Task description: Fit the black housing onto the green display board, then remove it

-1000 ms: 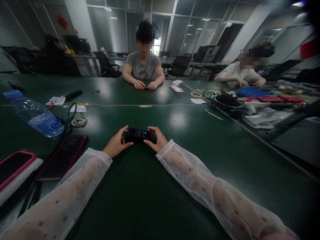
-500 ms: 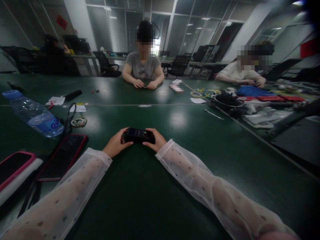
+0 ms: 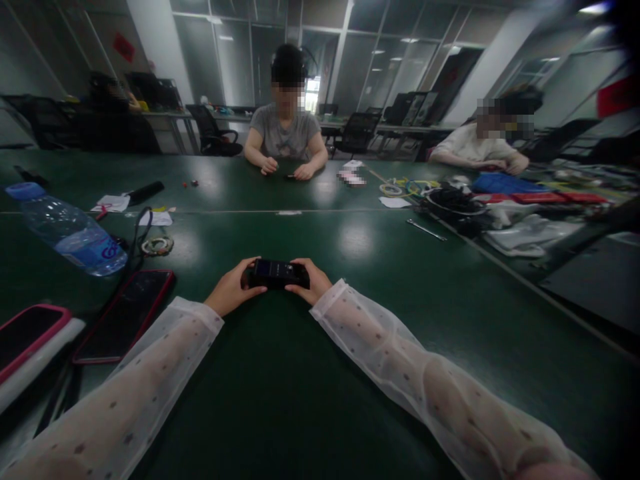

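Observation:
A small black device with a dark screen and some buttons is held lengthwise just above or on the green table; I cannot tell which. My left hand grips its left end, thumb along the near edge. On the other end, my right hand is closed in the same way, with its thumb in front. The fingertips behind the device are partly hidden. Sheer white sleeves with dark stars cover both forearms. A red-edged phone lies to the left of my left hand.
At left are a water bottle tipped at a slant, a pink-edged phone and a bracelet. A wrench and a pile of cables lie at right. Across the table sits a person in a grey shirt.
My hands and the black device have hardly moved. Across the table, the person in grey has moved one hand away from the other, leftward in view.

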Demonstrator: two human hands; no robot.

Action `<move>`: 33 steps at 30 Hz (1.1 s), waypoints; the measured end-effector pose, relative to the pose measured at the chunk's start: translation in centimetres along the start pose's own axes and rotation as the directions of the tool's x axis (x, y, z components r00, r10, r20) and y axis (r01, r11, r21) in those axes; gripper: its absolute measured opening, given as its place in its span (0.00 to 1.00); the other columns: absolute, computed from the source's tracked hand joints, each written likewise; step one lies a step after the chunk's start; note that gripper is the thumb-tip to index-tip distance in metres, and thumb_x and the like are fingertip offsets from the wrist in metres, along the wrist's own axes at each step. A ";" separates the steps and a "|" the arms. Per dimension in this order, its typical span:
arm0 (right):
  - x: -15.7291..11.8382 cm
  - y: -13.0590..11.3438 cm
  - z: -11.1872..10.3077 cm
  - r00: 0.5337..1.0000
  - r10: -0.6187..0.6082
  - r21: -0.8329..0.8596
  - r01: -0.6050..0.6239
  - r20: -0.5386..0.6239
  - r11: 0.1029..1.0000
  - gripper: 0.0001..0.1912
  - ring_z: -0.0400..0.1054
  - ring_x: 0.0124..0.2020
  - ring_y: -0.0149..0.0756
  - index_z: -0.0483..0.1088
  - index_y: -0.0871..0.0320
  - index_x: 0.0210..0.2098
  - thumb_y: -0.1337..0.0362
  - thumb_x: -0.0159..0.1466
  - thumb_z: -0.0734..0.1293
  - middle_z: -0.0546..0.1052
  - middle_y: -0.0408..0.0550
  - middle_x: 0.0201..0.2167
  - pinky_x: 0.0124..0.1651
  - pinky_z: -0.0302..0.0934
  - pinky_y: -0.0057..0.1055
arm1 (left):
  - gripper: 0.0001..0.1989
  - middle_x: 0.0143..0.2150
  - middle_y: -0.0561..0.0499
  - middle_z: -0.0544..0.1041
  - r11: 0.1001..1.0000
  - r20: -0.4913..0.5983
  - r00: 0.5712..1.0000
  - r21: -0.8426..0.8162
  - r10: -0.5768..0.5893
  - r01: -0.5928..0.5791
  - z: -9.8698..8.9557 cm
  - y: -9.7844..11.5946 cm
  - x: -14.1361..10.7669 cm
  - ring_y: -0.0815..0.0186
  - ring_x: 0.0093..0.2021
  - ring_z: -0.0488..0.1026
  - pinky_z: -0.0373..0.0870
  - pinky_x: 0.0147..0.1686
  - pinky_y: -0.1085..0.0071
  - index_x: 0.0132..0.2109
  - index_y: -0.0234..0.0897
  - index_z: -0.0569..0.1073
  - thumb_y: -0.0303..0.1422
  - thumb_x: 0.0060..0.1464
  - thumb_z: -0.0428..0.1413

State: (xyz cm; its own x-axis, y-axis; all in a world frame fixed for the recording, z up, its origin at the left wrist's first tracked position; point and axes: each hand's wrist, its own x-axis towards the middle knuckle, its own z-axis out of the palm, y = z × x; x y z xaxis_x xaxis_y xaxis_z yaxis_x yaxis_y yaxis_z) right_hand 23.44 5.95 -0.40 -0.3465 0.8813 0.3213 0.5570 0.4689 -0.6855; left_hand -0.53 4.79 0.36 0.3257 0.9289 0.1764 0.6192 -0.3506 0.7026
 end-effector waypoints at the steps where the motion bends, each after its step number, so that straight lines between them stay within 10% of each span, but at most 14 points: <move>1: 0.0 0.0 0.0 1.000 -0.008 -0.006 0.008 -0.008 1.000 0.28 0.68 0.47 0.44 0.59 0.57 0.48 0.65 0.51 0.72 0.71 0.53 0.44 0.51 0.62 0.46 | 0.36 0.36 0.49 0.72 1.000 -0.004 1.000 0.001 -0.001 0.001 0.0 -0.1 0.0 0.67 0.26 0.68 0.64 0.26 0.71 0.61 0.39 0.56 0.40 0.48 0.61; 6: -0.2 -0.4 -0.2 0.986 -0.077 0.015 0.081 -0.150 0.997 0.27 0.68 0.46 0.44 0.59 0.57 0.49 0.64 0.53 0.71 0.71 0.53 0.44 0.49 0.64 0.45 | 0.33 0.39 0.46 0.73 1.000 -0.020 1.000 -0.019 -0.025 0.024 0.2 -0.3 0.2 0.68 0.24 0.68 0.63 0.24 0.72 0.59 0.37 0.58 0.39 0.49 0.60; 14: -0.3 -0.1 -0.6 0.839 -0.105 -0.017 0.113 -0.534 0.993 0.27 0.66 0.48 0.44 0.57 0.57 0.52 0.59 0.56 0.68 0.67 0.55 0.46 0.50 0.64 0.44 | 0.28 0.52 0.44 0.70 0.996 0.021 1.000 -0.086 -0.017 0.019 -0.2 0.4 0.0 0.71 0.25 0.67 0.65 0.25 0.72 0.59 0.42 0.59 0.35 0.51 0.58; 23: 0.6 3.3 0.2 0.841 0.156 0.098 -0.123 -0.518 0.988 0.26 0.67 0.42 0.45 0.59 0.59 0.47 0.62 0.52 0.70 0.70 0.54 0.42 0.49 0.62 0.48 | 0.27 0.37 0.48 0.74 0.997 0.021 1.000 -0.074 -0.022 0.024 -0.2 0.5 0.0 0.70 0.24 0.66 0.62 0.23 0.73 0.56 0.38 0.61 0.36 0.50 0.59; 33: 0.4 3.5 0.0 0.858 0.139 -0.067 -0.197 -0.495 0.978 0.28 0.64 0.47 0.48 0.60 0.60 0.50 0.63 0.51 0.70 0.68 0.56 0.46 0.51 0.60 0.49 | 0.27 0.36 0.49 0.73 0.998 0.032 0.999 -0.048 -0.039 0.040 -0.5 1.0 -0.1 0.68 0.25 0.67 0.63 0.25 0.71 0.56 0.38 0.61 0.37 0.51 0.59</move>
State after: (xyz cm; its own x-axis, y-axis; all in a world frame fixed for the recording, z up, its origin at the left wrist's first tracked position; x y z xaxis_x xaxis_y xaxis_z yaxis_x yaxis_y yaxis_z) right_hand 25.23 7.96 -2.70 0.1535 0.8501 0.5037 0.6636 0.2889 -0.6900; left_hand -0.30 4.38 1.37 0.3244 0.9374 0.1266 0.5966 -0.3066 0.7416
